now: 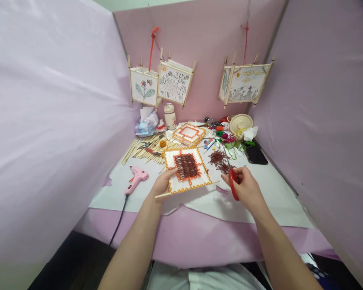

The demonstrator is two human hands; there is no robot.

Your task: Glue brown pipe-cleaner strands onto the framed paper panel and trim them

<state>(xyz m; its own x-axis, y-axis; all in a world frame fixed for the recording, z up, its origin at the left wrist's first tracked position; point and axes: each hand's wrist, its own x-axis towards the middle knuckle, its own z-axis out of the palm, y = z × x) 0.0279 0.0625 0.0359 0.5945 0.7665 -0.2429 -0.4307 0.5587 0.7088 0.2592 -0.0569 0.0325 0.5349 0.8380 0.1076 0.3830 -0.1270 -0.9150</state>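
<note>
My left hand (161, 184) grips the near left edge of a square white panel (186, 169) framed with wooden sticks. The panel has an orange-yellow yarn border and a patch of brown yarn strips in its middle. It is held tilted just above the table. My right hand (245, 186) is closed on red-handled scissors (232, 180), blades pointing away toward a pile of brown yarn clippings (220, 160) just right of the panel.
A pink glue gun (136, 179) with a black cord lies at the left on white paper (269, 189). Behind are wooden sticks (139, 149), a second decorated panel (189, 134), a small bottle (170, 116), coloured yarn (232, 143), a round bowl (240, 122) and a black phone (255, 154). Paper lanterns (174, 82) hang on the pink walls.
</note>
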